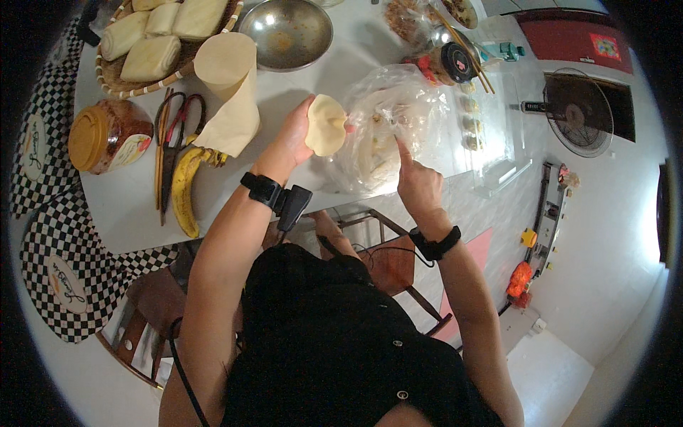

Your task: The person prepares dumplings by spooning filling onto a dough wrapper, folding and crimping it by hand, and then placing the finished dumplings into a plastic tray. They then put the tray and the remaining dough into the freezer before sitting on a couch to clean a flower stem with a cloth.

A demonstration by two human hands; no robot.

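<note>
A round, pale dough wrapper [326,125] lies across the palm and fingers of my left hand [298,131], with its edge slightly wavy. My right hand [420,181] is to the right, its index finger stretched out towards a clear plastic bag [395,101] and the other fingers curled in. Whether that fingertip touches the bag or holds anything small, I cannot tell. Pale food lies inside the bag, blurred by the plastic. Beyond the bag is a jar with a black lid [457,63], and chopsticks [465,48] rest near it. Small filled dumplings [471,125] sit in a row in a clear plastic tray [501,181].
A steel bowl [286,34], a paper roll [227,58] and a wicker basket [101,74] of folded dough-like pieces stand at the back. Left of my arm are a banana [185,187], scissors [169,155] and a yellow-lidded jar [88,139]. A wooden chair [392,264] stands below the table.
</note>
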